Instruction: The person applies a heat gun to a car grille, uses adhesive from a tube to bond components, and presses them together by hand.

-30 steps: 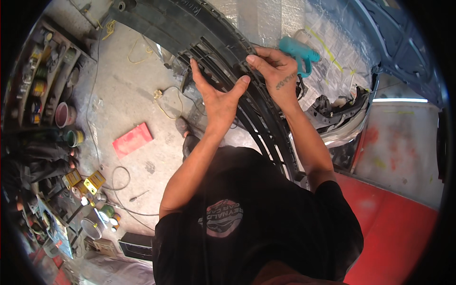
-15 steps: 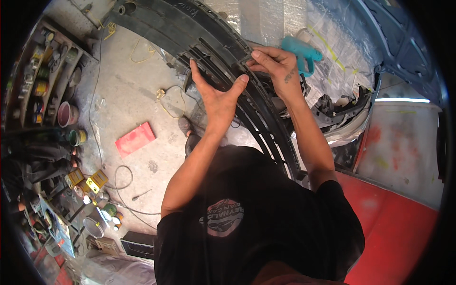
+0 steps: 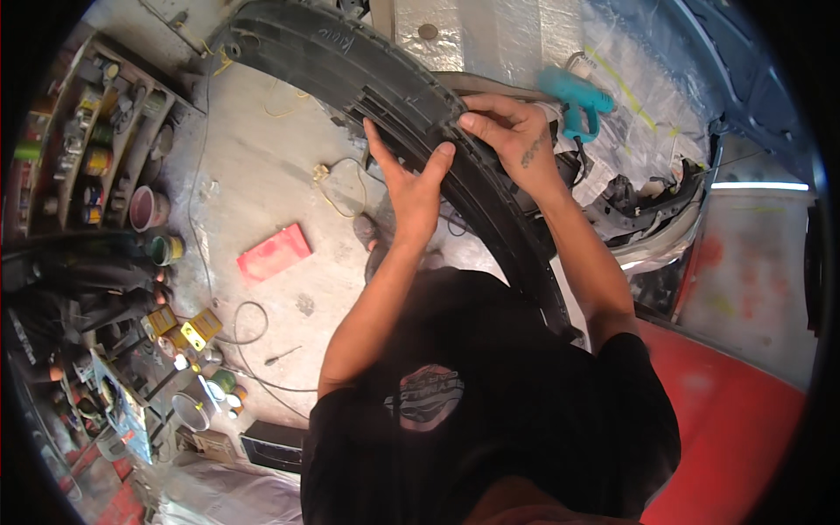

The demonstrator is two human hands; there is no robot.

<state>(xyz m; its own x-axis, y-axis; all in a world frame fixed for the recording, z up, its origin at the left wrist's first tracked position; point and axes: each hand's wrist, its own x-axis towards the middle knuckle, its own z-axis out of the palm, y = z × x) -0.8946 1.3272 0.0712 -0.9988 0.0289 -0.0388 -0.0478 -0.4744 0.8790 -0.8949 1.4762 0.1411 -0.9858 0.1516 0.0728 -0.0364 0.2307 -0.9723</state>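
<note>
Got my left hand (image 3: 409,179) and right hand (image 3: 512,140) both gripping the black plastic bumper trim (image 3: 394,79) held up in front of me, above the concrete floor (image 3: 280,210). Its long curve runs upper left to lower right.

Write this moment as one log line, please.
left hand: gripping black bumper panel | right hand: pressing its upper edge | teal tool: behind right hand | red block: on floor
</note>
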